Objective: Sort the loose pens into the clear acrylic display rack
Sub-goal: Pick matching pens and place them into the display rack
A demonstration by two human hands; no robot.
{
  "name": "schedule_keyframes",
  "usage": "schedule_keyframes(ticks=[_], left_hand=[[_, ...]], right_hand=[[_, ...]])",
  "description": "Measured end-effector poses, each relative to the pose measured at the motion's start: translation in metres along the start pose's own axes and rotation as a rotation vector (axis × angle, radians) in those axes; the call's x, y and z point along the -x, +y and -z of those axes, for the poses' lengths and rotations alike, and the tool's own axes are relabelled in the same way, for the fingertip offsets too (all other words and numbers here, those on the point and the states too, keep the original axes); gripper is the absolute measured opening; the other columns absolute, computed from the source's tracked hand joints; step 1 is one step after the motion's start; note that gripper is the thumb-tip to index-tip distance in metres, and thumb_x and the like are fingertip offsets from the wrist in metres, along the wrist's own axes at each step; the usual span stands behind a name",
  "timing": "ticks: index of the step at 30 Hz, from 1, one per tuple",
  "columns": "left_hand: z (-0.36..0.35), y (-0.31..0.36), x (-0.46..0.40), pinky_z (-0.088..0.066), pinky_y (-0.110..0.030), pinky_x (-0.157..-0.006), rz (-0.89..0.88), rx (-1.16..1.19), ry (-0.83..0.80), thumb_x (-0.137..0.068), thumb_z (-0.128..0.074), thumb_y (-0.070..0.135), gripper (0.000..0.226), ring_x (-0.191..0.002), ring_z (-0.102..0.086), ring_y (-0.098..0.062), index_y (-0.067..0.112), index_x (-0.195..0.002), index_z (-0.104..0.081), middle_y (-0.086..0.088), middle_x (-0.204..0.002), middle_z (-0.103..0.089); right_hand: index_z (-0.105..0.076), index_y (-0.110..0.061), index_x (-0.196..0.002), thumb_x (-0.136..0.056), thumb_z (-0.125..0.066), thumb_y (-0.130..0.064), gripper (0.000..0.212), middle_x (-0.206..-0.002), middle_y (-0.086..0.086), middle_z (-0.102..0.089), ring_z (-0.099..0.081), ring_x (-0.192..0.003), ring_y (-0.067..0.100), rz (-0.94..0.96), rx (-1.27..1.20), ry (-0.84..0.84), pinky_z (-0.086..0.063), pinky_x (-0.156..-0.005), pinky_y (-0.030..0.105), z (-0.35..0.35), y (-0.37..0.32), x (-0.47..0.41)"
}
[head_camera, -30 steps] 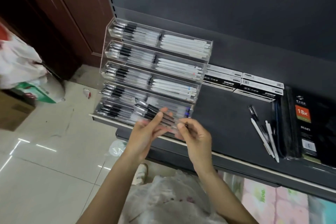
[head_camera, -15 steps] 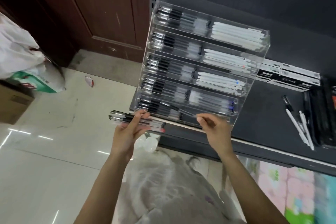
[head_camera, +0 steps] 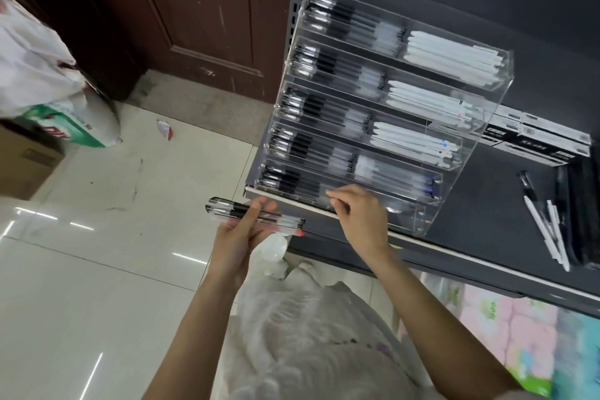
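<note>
Pens (head_camera: 256, 217) lie bundled in the left hand (head_camera: 238, 237), gripped just off the shelf (head_camera: 487, 191) edge. Right hand (head_camera: 360, 214), fingers curled, reaches into the acrylic rack (head_camera: 480, 127)'s lowest tier; any pen pinched there is too blurred to tell

Soft, even daylight fills the scene, bright enough to read everything, with faint shadows. Streaks of white glare lie on the glossy floor tiles (head_camera: 107, 237), well left of the left hand's fingers (head_camera: 259, 208). Motion blur smears the clear acrylic display rack (head_camera: 467, 153) just above the right hand's fingertips (head_camera: 334, 196), and its panes catch pale reflections. The bundle of pens (head_camera: 227, 208) under the left fingers is slightly soft. Wide-angle distortion bends the shelf edge (head_camera: 487, 261) and the door (head_camera: 201, 26) near the frame borders.
</note>
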State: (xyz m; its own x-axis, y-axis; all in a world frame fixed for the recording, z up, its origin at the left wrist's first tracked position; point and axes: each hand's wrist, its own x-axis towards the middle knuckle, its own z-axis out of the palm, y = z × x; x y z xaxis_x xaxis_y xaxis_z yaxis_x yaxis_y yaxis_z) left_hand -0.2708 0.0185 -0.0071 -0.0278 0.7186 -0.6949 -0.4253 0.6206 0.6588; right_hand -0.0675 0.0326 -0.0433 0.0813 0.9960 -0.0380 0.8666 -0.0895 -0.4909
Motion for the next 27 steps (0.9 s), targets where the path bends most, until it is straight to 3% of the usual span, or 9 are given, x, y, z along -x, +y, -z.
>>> schedule_keyframes(ticks=[4, 7, 9, 11, 13, 21, 27], left_hand=[[-0.003, -0.002, 0.001, -0.054, -0.021, -0.077, -0.032, -0.066, -0.027, -0.094, -0.055, 0.022, 0.036, -0.074, -0.067, -0.011, 0.017, -0.066, -0.078, 0.001, -0.094, -0.074], [-0.005, -0.004, 0.002, -0.054, -0.022, -0.079, -0.056, -0.067, -0.014, -0.094, -0.056, 0.024, 0.025, -0.073, -0.067, -0.013, 0.016, -0.081, -0.076, 0.0, -0.094, -0.074], [-0.006, -0.005, 0.005, -0.055, -0.022, -0.076, -0.06, -0.057, 0.0, -0.094, -0.056, 0.023, 0.02, -0.072, -0.067, -0.013, 0.016, -0.086, -0.074, 0.0, -0.093, -0.074], [-0.006, -0.006, 0.009, -0.056, -0.02, -0.071, -0.069, -0.044, 0.022, -0.094, -0.056, 0.02, 0.022, -0.072, -0.068, -0.012, 0.016, -0.083, -0.075, 0.001, -0.092, -0.074], [-0.003, -0.006, 0.011, -0.055, -0.017, -0.066, -0.079, -0.02, 0.041, -0.095, -0.054, 0.018, 0.019, -0.071, -0.069, -0.01, 0.013, -0.092, -0.072, 0.001, -0.091, -0.075], [0.005, -0.008, 0.01, -0.057, -0.022, -0.077, -0.07, 0.038, 0.079, -0.093, -0.056, 0.019, 0.017, -0.082, -0.07, -0.013, 0.012, -0.101, -0.068, -0.001, -0.098, -0.074], [-0.006, -0.01, 0.01, -0.055, -0.017, -0.073, -0.094, 0.001, 0.049, -0.095, -0.055, 0.02, 0.017, -0.074, -0.069, -0.008, 0.011, -0.101, -0.068, 0.004, -0.09, -0.074]], right_hand=[[-0.072, -0.02, -0.104, -0.086, -0.063, -0.01, 0.022, -0.097, -0.001, -0.067, -0.061, -0.087, 0.019, 0.183, 0.1, 0.085, -0.053, -0.068, 0.031, 0.002, -0.006, 0.004], [-0.068, -0.017, -0.113, -0.085, -0.062, -0.006, 0.031, -0.106, 0.0, -0.067, -0.057, -0.097, 0.021, 0.416, 0.108, 0.008, -0.047, -0.084, 0.033, -0.005, -0.019, -0.003], [-0.064, -0.017, -0.12, -0.087, -0.06, -0.007, 0.034, -0.113, -0.001, -0.065, -0.054, -0.103, 0.021, 0.466, 0.122, -0.062, -0.044, -0.087, 0.034, -0.012, -0.031, -0.012], [-0.062, -0.016, -0.122, -0.088, -0.056, -0.006, 0.035, -0.117, 0.0, -0.064, -0.053, -0.104, 0.022, 0.472, 0.13, -0.115, -0.045, -0.088, 0.037, -0.016, -0.037, -0.02], [-0.06, -0.016, -0.125, -0.091, -0.052, -0.006, 0.036, -0.121, 0.001, -0.062, -0.051, -0.106, 0.022, 0.451, 0.112, -0.184, -0.044, -0.092, 0.038, -0.017, -0.036, -0.025], [-0.064, -0.011, -0.119, -0.087, -0.057, -0.001, 0.034, -0.116, 0.005, -0.065, -0.054, -0.1, 0.027, 0.531, 0.196, -0.188, -0.046, -0.083, 0.04, -0.015, -0.039, -0.027], [-0.061, -0.014, -0.121, -0.094, -0.049, -0.009, 0.03, -0.118, 0.001, -0.062, -0.053, -0.108, 0.02, 0.378, 0.06, -0.142, -0.044, -0.09, 0.03, -0.002, -0.032, -0.017]])
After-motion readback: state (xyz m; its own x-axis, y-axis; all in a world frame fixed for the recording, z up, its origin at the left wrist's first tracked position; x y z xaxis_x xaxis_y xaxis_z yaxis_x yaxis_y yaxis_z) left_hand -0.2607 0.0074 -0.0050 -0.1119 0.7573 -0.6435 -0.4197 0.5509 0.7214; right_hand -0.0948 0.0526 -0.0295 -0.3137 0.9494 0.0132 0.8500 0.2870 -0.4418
